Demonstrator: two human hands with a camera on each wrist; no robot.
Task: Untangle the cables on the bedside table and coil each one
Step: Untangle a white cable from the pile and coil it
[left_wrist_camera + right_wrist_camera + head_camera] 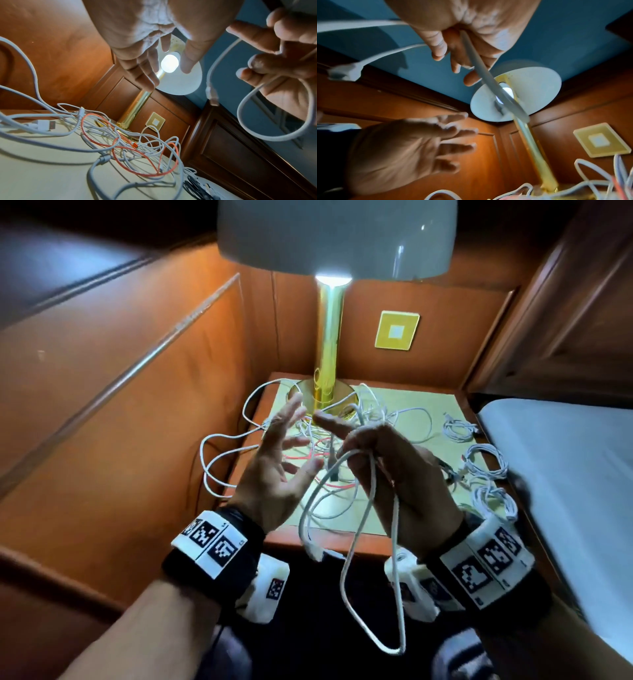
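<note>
My right hand [390,474] grips the white cable [359,542]; my left hand [277,460] is spread, empty. Its loops could slip or snag the tangle [329,446].

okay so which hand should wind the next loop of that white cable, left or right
Left, probably. The left hand is open and free beside the white cable, whose loops hang from the right hand. The right grips the bundle, so letting go would likely drop the loops.

No readable text shows; the wrist bands [212,542] carry only black-and-white square marker patterns.
</note>
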